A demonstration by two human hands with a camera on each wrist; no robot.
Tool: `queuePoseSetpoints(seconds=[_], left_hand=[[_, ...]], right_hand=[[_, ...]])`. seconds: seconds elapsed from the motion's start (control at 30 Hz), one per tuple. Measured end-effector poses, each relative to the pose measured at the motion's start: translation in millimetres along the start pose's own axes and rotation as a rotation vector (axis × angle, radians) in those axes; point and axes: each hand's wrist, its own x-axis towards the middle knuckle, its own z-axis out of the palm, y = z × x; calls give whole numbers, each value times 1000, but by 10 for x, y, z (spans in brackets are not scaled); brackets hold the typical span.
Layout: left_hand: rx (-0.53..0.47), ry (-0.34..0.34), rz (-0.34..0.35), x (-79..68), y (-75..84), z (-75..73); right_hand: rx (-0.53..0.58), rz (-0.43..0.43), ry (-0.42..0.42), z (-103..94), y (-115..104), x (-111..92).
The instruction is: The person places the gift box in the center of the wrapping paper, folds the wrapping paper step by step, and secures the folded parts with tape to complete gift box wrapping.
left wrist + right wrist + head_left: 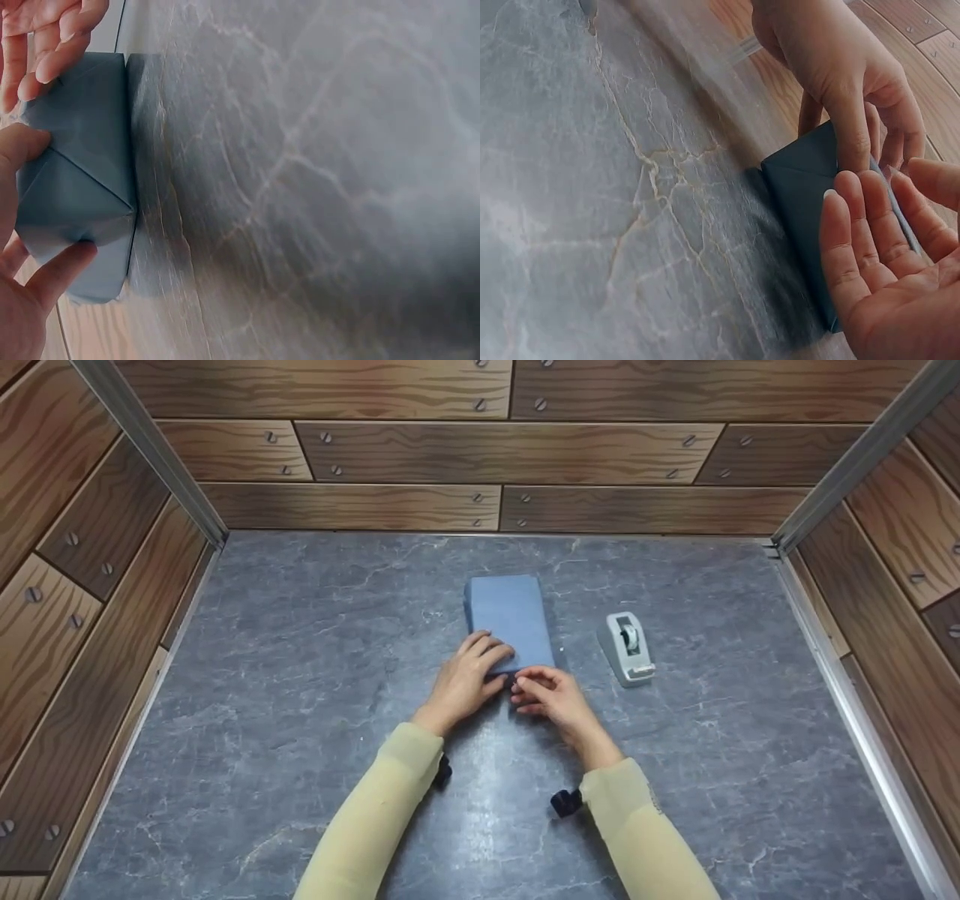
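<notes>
A box wrapped in blue paper point(506, 615) lies on the grey marbled surface, its near end carrying folded, triangular flaps point(75, 180). My left hand point(463, 679) holds this end: the thumb presses the folded paper, and other fingers bend over the top and the left side. Close by, at the right of the same end, is my right hand point(553, 697). In the right wrist view its fingers point(881, 232) are lightly bent beside the left thumb, with the thumb held apart. Whether a small piece of tape lies under those fingertips cannot be seen.
A grey tape dispenser point(630, 649) with a roll in it stands to the right of the box. Wood-patterned walls point(480, 454) enclose the surface at the back and both sides, with metal strips point(855, 682) along the edges.
</notes>
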Motion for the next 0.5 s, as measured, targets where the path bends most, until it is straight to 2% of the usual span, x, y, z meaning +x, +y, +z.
queuePoseSetpoints(seconds=[0.23, 0.5], left_hand=[[20, 19, 54, -20, -2, -5], [34, -11, 36, -21, 3, -11]], right_hand=[[25, 26, 1, -7, -2, 8], [32, 56, 27, 13, -15, -4]])
